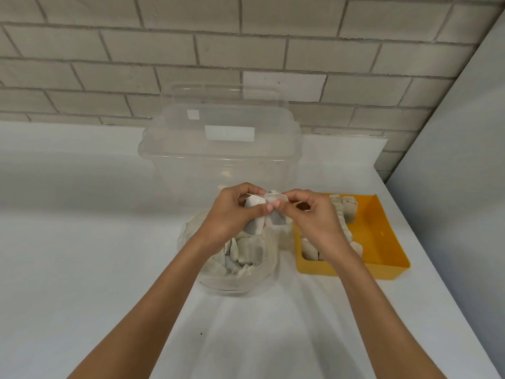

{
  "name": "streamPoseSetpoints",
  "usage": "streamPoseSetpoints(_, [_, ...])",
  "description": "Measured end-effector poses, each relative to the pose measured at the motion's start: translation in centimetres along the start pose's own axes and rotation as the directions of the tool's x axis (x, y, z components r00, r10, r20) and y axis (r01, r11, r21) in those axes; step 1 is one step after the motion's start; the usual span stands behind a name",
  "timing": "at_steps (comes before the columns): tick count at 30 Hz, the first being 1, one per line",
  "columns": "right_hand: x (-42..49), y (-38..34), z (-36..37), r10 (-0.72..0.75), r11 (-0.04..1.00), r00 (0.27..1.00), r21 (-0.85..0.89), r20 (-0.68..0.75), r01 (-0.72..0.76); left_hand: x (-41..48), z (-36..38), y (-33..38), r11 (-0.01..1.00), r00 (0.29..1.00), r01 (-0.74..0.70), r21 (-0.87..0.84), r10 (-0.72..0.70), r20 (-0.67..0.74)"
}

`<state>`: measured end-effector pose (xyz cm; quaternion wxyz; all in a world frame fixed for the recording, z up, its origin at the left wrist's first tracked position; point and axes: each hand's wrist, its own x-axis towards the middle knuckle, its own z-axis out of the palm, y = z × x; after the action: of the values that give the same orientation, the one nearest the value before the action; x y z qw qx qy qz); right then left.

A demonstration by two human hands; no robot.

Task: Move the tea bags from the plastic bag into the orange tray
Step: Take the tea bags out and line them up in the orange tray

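Both of my hands meet above the clear plastic bag [262, 280], which lies open on the white table with several grey-white tea bags [246, 253] inside. My left hand [232, 212] grips a tea bag [252, 225] that hangs down from its fingers. My right hand [314, 217] pinches a second tea bag [277, 218] right beside the first; the two touch at the top. The orange tray [382, 242] sits to the right of the plastic bag, with a row of tea bags [345, 212] along its left side, partly hidden by my right hand.
A large clear plastic container [218, 149] with a lid stands just behind my hands. A grey brick wall runs along the back. A pale wall panel [451, 187] closes the right side, and the table edge runs diagonally past the tray.
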<state>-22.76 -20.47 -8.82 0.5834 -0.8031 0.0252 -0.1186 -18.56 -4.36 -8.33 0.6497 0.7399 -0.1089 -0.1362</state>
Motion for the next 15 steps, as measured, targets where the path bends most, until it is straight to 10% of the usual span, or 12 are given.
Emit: streamPoseSetpoints(15, [5.5, 5.4, -15.2, 0.219, 0.739, 0.959, -0.612, -0.179, -0.283, 1.7, 4.5, -0.8, 0.989, 0.99, 0.112, -0.091, -0.103, 0.099])
